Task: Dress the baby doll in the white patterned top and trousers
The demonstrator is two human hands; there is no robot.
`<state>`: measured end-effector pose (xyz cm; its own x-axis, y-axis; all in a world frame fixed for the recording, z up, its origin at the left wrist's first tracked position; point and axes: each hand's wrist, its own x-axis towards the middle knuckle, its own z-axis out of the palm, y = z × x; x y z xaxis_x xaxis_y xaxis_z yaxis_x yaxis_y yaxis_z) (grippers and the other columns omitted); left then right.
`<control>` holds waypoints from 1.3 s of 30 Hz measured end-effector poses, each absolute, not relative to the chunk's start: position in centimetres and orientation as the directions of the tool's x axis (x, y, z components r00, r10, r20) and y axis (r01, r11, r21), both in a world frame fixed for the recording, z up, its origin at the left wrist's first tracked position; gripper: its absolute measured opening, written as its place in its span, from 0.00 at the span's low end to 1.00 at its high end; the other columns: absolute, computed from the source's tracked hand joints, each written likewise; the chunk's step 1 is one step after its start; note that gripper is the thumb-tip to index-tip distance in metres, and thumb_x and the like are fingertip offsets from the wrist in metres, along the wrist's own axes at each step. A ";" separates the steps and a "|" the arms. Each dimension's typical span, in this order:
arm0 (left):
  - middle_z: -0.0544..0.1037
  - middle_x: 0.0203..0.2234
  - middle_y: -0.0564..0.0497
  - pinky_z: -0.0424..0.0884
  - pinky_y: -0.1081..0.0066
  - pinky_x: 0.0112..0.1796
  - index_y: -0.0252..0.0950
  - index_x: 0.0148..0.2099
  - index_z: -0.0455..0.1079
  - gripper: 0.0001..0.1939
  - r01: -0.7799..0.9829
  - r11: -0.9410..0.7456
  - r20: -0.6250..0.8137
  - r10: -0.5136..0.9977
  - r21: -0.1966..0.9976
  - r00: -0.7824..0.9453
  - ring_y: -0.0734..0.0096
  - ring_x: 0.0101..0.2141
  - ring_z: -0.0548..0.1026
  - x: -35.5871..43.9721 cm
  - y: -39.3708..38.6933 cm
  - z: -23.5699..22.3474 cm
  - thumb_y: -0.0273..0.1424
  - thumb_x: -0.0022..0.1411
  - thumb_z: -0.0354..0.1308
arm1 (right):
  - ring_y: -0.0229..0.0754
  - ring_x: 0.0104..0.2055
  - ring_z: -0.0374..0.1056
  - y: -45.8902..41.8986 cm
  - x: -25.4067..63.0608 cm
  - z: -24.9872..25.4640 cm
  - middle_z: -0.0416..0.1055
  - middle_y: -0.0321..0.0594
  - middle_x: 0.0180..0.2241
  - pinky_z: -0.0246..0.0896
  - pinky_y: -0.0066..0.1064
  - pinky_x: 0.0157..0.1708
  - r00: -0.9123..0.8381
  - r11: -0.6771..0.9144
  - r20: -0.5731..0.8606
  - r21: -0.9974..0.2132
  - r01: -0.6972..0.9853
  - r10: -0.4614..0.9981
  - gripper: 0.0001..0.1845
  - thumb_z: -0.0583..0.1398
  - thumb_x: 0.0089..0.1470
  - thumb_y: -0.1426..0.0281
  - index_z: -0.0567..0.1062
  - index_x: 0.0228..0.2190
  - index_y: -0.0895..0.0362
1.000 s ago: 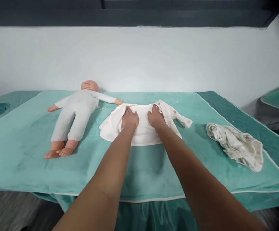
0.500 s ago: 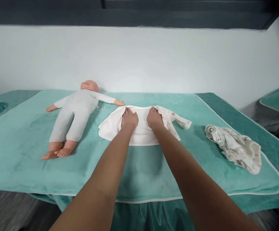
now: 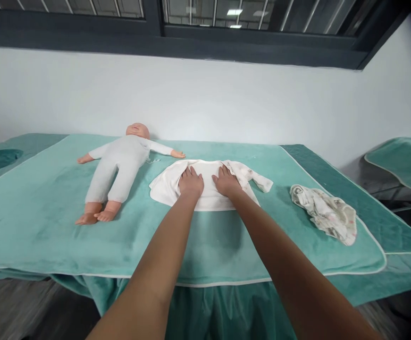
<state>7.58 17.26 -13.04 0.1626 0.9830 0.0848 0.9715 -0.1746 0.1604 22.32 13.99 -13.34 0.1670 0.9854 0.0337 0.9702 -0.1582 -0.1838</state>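
We look through one camera worn on the person's head, from above the near edge of the green padded cover (image 3: 42, 231). It faces forward and down along both forearms (image 3: 159, 255), with the left hand (image 3: 191, 183) and right hand (image 3: 228, 183) near mid-view. Our wide view reaches from the floor (image 3: 17, 302) at near left to the far wall (image 3: 205, 99) and window frame (image 3: 255, 45).

on teal plush bedding (image 3: 42, 236) are laid a white-bodied doll (image 3: 125, 151), left, a spread white shirt (image 3: 208, 194), centre, and crumpled patterned cloth (image 3: 325, 213), right.
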 end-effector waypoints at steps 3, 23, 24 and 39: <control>0.51 0.71 0.35 0.50 0.58 0.67 0.23 0.73 0.46 0.35 0.972 -0.182 0.084 0.982 0.147 0.172 0.52 0.70 0.51 7.2 16.6 -13.1 0.41 0.72 0.35 | 0.56 0.73 0.40 13.2 22.1 -13.6 0.38 0.59 0.72 0.42 0.48 0.68 0.162 -0.154 0.029 -0.185 0.971 0.986 0.39 0.41 0.68 0.56 0.48 0.68 0.73; 0.36 0.73 0.38 0.36 0.60 0.69 0.25 0.74 0.37 0.38 0.945 -0.323 -0.149 0.934 0.045 0.326 0.57 0.72 0.36 5.6 15.5 -11.5 0.43 0.71 0.32 | 0.50 0.53 0.64 -1.3 15.7 -14.6 0.72 0.47 0.51 0.61 0.42 0.53 -0.134 0.288 0.458 -0.285 0.914 0.879 0.14 0.58 0.65 0.65 0.75 0.49 0.56; 0.34 0.73 0.39 0.36 0.60 0.69 0.26 0.75 0.36 0.38 0.944 -0.326 -0.177 0.928 0.043 0.328 0.58 0.72 0.35 5.6 15.8 -11.4 0.44 0.71 0.32 | 0.50 0.51 0.64 -1.1 15.4 -14.4 0.72 0.46 0.49 0.61 0.42 0.50 -0.145 0.289 0.447 -0.272 0.918 0.882 0.13 0.58 0.64 0.65 0.75 0.48 0.56; 0.34 0.73 0.40 0.39 0.57 0.69 0.31 0.75 0.37 0.41 0.942 -0.329 -0.153 0.929 0.073 0.336 0.56 0.72 0.36 5.6 17.0 -11.5 0.51 0.70 0.31 | 0.46 0.46 0.65 1.4 13.4 -13.5 0.73 0.42 0.43 0.58 0.37 0.45 -0.256 0.363 0.367 -0.260 0.895 0.894 0.10 0.53 0.68 0.69 0.74 0.42 0.56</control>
